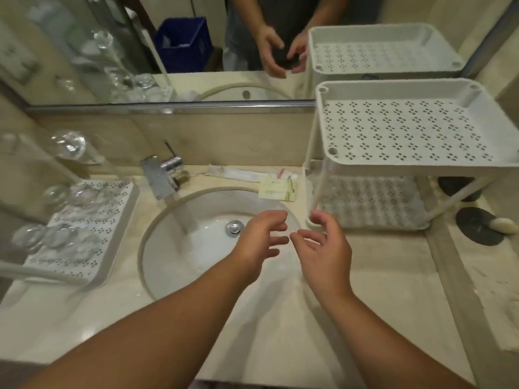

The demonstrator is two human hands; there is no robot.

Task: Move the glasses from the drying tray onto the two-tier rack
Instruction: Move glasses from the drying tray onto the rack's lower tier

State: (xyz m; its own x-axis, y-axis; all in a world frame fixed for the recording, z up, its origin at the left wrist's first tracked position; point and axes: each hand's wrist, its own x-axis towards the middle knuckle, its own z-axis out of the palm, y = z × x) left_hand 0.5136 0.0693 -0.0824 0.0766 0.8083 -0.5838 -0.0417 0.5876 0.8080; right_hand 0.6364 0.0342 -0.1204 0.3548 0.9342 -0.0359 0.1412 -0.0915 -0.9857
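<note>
Several clear glasses [60,234] stand upside down on the white perforated drying tray [118,209] at the left of the counter. The white two-tier rack [404,130] stands at the right; its top shelf holds nothing and its lower shelf [370,203] looks bare too. My left hand [259,242] and my right hand [323,245] hover close together over the right side of the sink, fingers spread, holding nothing. Both hands are well apart from the glasses and just left of the rack's front leg.
A round white sink [202,242] with a chrome tap [163,172] fills the middle of the marble counter. Toiletry packets [276,186] lie behind the sink. A dark soap dish with soap [483,226] sits at the far right. A mirror [168,49] covers the back wall.
</note>
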